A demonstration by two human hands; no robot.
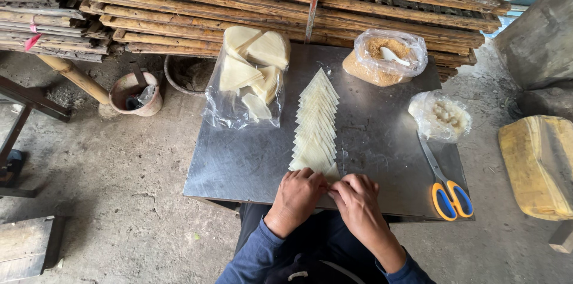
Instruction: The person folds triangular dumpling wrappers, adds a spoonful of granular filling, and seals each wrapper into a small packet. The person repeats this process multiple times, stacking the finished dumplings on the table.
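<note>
Head view: we sit at a steel table (250,164), both hands at its near edge, at about 6 o'clock in the frame. The left hand (296,195) and right hand (357,199) meet fingertip to fingertip over the nearest triangular wrapper (327,172), the bottom one of an overlapping row of pale wrappers (316,120) running toward 12 o'clock. Fingers are curled and pressed close together; whether they pinch the sheet we cannot tell, the tips being hidden. We judge the step as working the nearest wrapper, folding or lifting it off. The next move would call for a light grip, so that the neighbouring sheets stay put. At 11 o'clock lies a clear bag of stacked wrappers (250,75); at 1 o'clock a bag of brown crumbs (382,60) with a white spoon (393,54); at 3 o'clock a small bag of pale lumps (440,117), and scissors (444,185) at 4 o'clock.
</note>
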